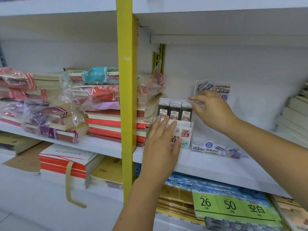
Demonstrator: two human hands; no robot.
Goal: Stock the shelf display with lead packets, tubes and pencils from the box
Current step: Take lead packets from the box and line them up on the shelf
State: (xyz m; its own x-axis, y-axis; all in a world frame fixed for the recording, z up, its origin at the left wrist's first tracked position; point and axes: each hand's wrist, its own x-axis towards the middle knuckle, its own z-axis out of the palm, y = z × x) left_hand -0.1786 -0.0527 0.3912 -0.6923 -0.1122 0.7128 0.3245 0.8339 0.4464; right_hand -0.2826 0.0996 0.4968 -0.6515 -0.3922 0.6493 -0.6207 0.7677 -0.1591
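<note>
Left hand (160,142) flat on display box (185,133); right hand (215,110) at lead packets (175,110), grip unclear

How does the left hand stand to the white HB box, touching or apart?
Touching. The head view shows the left hand lying flat against the front of the white HB box, fingers over its print.

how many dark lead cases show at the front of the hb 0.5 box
3, side by side in the white box: left case, middle case, right case. More stand behind them; the right hand may hide another.
</note>
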